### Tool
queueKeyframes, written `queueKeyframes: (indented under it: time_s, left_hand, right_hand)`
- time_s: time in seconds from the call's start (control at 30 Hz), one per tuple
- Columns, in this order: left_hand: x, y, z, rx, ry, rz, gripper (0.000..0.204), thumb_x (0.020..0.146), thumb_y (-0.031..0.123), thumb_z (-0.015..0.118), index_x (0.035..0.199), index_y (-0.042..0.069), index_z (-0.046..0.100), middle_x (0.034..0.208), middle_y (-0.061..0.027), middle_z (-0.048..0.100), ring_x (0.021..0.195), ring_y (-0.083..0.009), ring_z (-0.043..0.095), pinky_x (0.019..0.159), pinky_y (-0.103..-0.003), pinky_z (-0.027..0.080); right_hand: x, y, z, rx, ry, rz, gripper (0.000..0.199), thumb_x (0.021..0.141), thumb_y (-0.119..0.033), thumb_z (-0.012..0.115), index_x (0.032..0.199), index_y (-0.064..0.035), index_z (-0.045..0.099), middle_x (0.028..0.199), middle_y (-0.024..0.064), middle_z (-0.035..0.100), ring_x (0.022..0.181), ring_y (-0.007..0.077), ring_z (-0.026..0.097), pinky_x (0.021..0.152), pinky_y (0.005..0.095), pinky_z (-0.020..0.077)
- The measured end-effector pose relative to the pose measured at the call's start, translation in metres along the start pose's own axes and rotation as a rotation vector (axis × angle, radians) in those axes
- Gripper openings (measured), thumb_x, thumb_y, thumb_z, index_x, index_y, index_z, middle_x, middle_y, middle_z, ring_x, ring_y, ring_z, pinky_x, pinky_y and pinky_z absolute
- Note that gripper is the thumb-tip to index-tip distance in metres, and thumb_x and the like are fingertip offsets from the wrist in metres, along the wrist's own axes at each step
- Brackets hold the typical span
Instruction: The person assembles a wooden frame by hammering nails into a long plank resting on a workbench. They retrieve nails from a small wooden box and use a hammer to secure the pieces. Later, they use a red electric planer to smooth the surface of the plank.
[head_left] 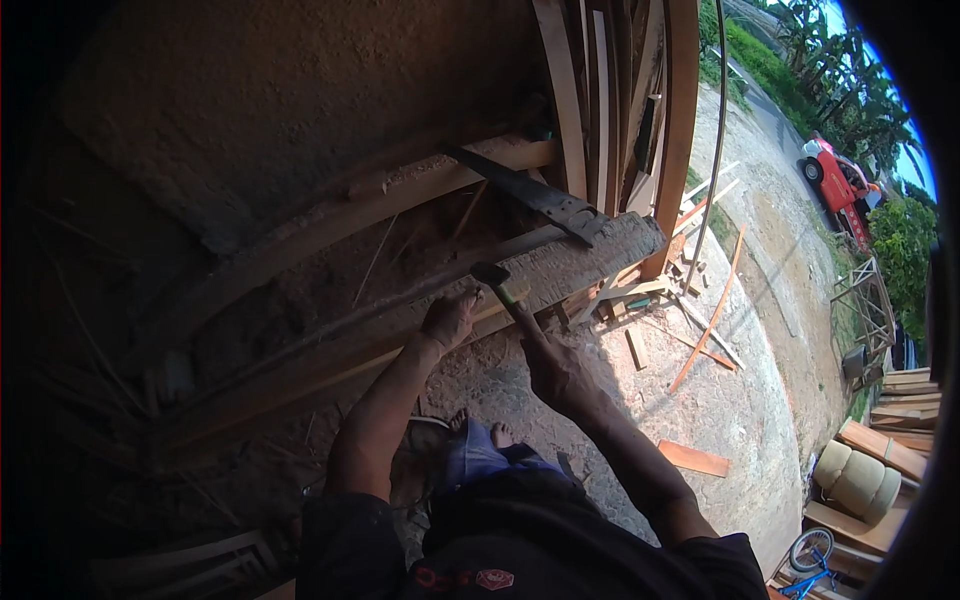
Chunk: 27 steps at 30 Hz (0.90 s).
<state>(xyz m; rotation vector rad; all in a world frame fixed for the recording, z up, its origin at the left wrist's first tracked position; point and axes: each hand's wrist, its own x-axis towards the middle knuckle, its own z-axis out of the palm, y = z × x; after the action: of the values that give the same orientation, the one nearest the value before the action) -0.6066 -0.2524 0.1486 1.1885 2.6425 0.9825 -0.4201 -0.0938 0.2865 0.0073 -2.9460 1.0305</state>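
Observation:
My right hand [562,376] is wrapped round the handle of a hammer [519,312]. Its dark head is raised towards the wooden workbench [590,268], just right of my left hand [452,317]. The fingers of that left hand are closed at the bench's near edge. What they grip, if anything, is too small and shaded to make out. Further back, a handsaw [530,195] lies across the bench from its far plank to its near one, its wide end close to the bench's right end.
Long boards [675,130] lean upright behind the bench's right end. Offcuts and a thin wood strip [715,310] lie on the sunlit ground, with a short board [694,458] nearer me. A rolled mattress-like bundle [857,482], a blue bicycle [812,560] and a red vehicle [838,180] are at right.

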Motion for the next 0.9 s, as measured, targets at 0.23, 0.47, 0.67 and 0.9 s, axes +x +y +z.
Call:
queueKeyframes:
  time_s: [0.23, 0.47, 0.67, 0.9]
  left_hand:
    - [-0.017, -0.017, -0.002, 0.03, 0.057, -0.001, 0.022, 0.102, 0.029, 0.049, 0.108, 0.01, 0.06, 0.077, -0.0224, 0.065, 0.072, -0.0442, 0.064, 0.06, -0.054, 0.051]
    - [0.007, -0.011, 0.001, -0.002, 0.087, 0.081, 0.019, 0.101, 0.026, 0.05, 0.104, 0.009, 0.058, 0.077, -0.0228, 0.065, 0.071, -0.0442, 0.064, 0.06, -0.052, 0.051]
    - [-0.012, -0.02, 0.01, -0.521, 0.22, -0.067, 0.016, 0.099, 0.021, 0.056, 0.1, 0.007, 0.063, 0.087, -0.0173, 0.07, 0.085, -0.0389, 0.068, 0.068, -0.046, 0.053]
    - [-0.006, -0.011, 0.003, -0.242, 0.15, -0.003, 0.014, 0.099, 0.021, 0.055, 0.1, 0.008, 0.06, 0.089, -0.0177, 0.069, 0.087, -0.0404, 0.066, 0.068, -0.047, 0.053]
  right_hand:
    - [-0.007, -0.07, -0.068, 0.138, 0.378, -0.316, 0.087, 0.079, 0.012, 0.055, 0.156, -0.0127, 0.021, 0.072, 0.0156, 0.06, 0.063, 0.0359, 0.062, 0.057, 0.0438, 0.0482]
    - [0.01, 0.013, 0.0, -0.024, -0.032, 0.036, 0.062, 0.098, -0.006, 0.044, 0.155, -0.0119, 0.022, 0.06, 0.0196, 0.053, 0.051, 0.0283, 0.055, 0.049, 0.0396, 0.0426]
    - [-0.016, -0.018, -0.017, 0.194, 0.197, 0.03, 0.066, 0.098, -0.006, 0.047, 0.157, -0.0212, 0.02, 0.077, 0.0284, 0.062, 0.066, 0.0406, 0.064, 0.059, 0.0489, 0.0468]
    - [-0.013, 0.005, 0.002, 0.213, 0.102, 0.061, 0.067, 0.099, -0.005, 0.046, 0.157, -0.024, 0.02, 0.111, 0.0301, 0.063, 0.085, 0.0412, 0.067, 0.071, 0.0441, 0.0508]
